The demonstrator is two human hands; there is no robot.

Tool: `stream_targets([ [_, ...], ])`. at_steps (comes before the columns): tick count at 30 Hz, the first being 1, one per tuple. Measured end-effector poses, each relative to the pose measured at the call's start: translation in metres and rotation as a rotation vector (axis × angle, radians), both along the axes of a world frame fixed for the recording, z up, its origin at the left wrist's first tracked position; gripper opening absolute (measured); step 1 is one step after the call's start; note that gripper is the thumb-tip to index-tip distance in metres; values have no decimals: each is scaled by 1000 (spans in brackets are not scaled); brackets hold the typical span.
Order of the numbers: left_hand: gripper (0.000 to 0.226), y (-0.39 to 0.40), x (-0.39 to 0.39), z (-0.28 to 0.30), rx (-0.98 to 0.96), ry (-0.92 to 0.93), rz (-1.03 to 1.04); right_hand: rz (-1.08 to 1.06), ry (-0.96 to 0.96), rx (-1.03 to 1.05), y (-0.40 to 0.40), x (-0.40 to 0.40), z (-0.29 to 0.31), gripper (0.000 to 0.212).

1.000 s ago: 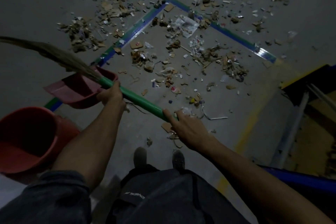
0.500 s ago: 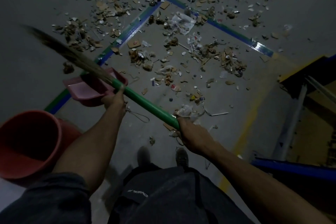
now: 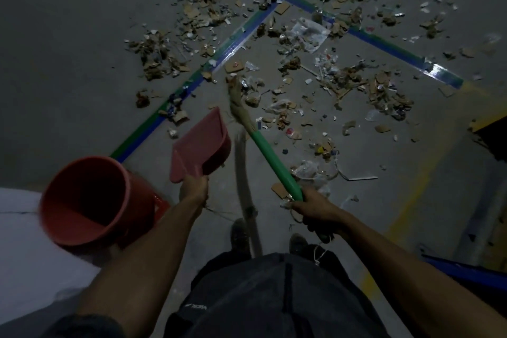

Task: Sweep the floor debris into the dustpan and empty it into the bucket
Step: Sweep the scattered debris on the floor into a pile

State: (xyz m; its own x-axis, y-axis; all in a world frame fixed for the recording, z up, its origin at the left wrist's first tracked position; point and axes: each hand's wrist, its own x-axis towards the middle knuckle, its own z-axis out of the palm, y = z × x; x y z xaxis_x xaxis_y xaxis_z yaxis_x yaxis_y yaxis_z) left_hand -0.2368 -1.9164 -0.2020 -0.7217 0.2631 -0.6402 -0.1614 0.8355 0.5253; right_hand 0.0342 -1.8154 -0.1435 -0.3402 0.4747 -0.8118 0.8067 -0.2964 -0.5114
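My left hand (image 3: 193, 186) grips the handle of a pink dustpan (image 3: 203, 143), held above the floor with its mouth pointing away from me. My right hand (image 3: 312, 206) grips the lower end of a broom's green handle (image 3: 274, 162). The straw bristles (image 3: 238, 101) reach forward to the near edge of the debris (image 3: 329, 77), scraps of cardboard, paper and plastic spread across the grey floor. An orange-red bucket (image 3: 90, 200) stands tilted at my left, just left of my left forearm, its open mouth facing me.
Blue-green tape (image 3: 233, 44) marks a corner on the floor, with a yellow line (image 3: 411, 195) to the right. A dark rack (image 3: 491, 132) stands at the right edge. A pale blurred strip (image 3: 244, 173) runs between my arms. My shoes (image 3: 238, 233) are below.
The broom has swung from pointing left over the dustpan to pointing forward at the debris. My left hand has come off the broom handle and now holds only the dustpan.
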Motion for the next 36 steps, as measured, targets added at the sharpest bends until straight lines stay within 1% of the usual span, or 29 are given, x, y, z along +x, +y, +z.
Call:
stream_targets([
  [2,27,-12,16,3,-24,18,-36,4,17,-66,9,7,-3,28],
  [4,23,-23,37,7,-24,12,-31,81,18,-77,20,15,-8,19],
  [6,25,-32,62,13,-22,-6,4,166,20,-65,27,25,-14,14],
  [12,39,-62,131,23,-133,91,114,464,-14,23,34,61,-31,22],
  [15,40,-83,158,30,-218,78,168,740,-66,118,37,72,-31,24],
  [17,35,-98,174,32,-246,85,167,894,-88,154,35,76,-31,24],
  [19,30,-110,189,33,-265,92,129,1011,-117,141,28,79,-36,29],
  [21,40,-121,202,31,-301,70,99,1076,-158,89,19,83,-44,35],
  [22,44,-125,207,30,-314,40,130,1086,-174,47,12,85,-50,36],
  [24,51,-131,215,30,-356,-6,197,1043,-197,-45,4,92,-59,33],
  [26,61,-137,220,27,-384,-41,204,975,-212,-117,-1,102,-69,24],
  [27,63,-139,222,26,-390,-54,188,924,-221,-137,-1,109,-74,18],
  [28,62,-142,224,24,-397,-62,167,852,-241,-150,2,117,-79,16],
  [31,56,-148,228,20,-403,-84,129,541,-352,-189,24,138,-90,17],
  [33,55,-153,231,16,-416,-88,112,405,-369,-162,49,140,-95,17],
  [36,48,-158,235,11,-416,-95,103,279,-345,-48,82,128,-98,22],
])
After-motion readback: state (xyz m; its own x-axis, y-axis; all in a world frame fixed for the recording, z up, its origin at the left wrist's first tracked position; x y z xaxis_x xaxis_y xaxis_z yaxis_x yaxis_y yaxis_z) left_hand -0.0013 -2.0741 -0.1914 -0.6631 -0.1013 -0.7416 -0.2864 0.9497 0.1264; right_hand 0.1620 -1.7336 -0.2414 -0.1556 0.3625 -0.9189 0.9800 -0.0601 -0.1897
